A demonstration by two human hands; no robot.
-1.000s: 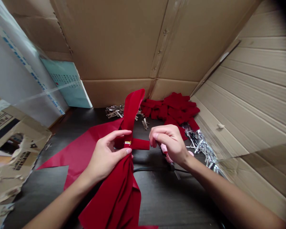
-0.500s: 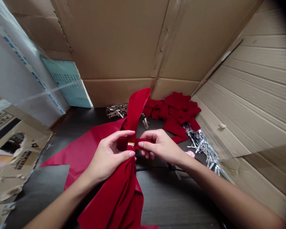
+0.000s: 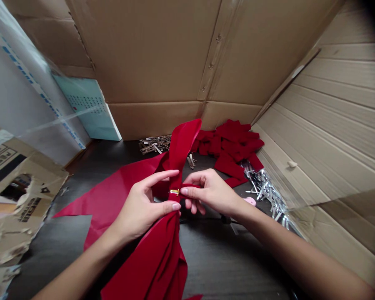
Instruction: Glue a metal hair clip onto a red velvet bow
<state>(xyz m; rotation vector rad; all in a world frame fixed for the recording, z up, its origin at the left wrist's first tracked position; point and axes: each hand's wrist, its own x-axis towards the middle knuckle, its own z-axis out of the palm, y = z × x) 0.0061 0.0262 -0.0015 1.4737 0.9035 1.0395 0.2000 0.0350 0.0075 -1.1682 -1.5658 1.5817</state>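
Note:
My left hand (image 3: 140,206) pinches the gathered middle of a red velvet bow (image 3: 162,254), thumb and forefinger on either side of a small gold wire tie (image 3: 174,192). One bow loop (image 3: 183,141) stands up behind the hands; the rest hangs toward me. My right hand (image 3: 211,193) grips a short red velvet strip (image 3: 187,187) at the bow's middle, pressing it against the tie. Most of the strip is hidden by my fingers.
A dark table (image 3: 225,258) sits inside cardboard walls (image 3: 156,58). Cut red velvet pieces (image 3: 233,143) lie at the back, metal hair clips (image 3: 153,145) beside them, shiny silver clips (image 3: 265,187) at right. A pink glue gun (image 3: 249,201) and red sheet (image 3: 112,196) lie nearby.
My right hand left the pink glue gun, moved left to the bow's middle and took hold of the short red strip. The upright loop leaned slightly right.

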